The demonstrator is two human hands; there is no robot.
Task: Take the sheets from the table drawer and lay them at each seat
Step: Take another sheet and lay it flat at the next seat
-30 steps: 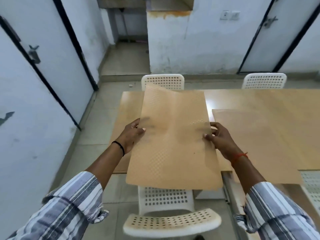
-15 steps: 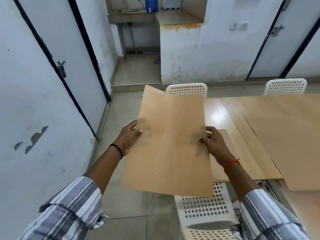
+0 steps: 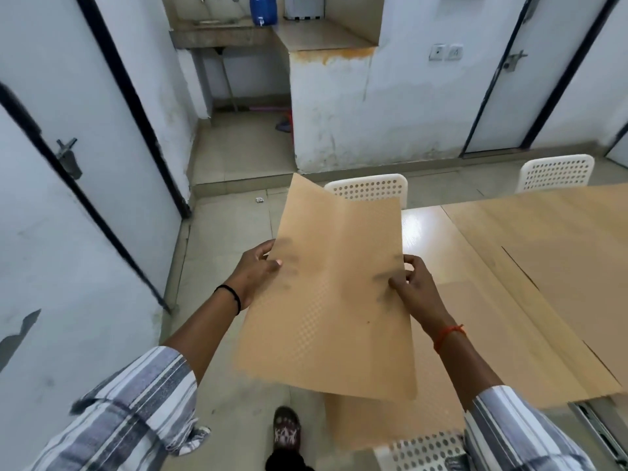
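Holding one tan sheet (image 3: pixel 326 294) in the air, the left hand (image 3: pixel 253 275) and right hand (image 3: pixel 416 288) pinch its side edges, left of the table (image 3: pixel 424 232). Farther on the table lie two more sheets (image 3: pixel 557 246); beyond stand white chairs (image 3: pixel 370 188).

We have one view only, a wide-angle camera worn on the head, looking forward and down. It sits close above the forearms, which enter from five and seven o'clock. The table (image 3: pixel 509 253) edge runs off toward two o'clock, the white wall (image 3: pixel 356 107) stands at twelve, and straight lines bow near the frame's borders.
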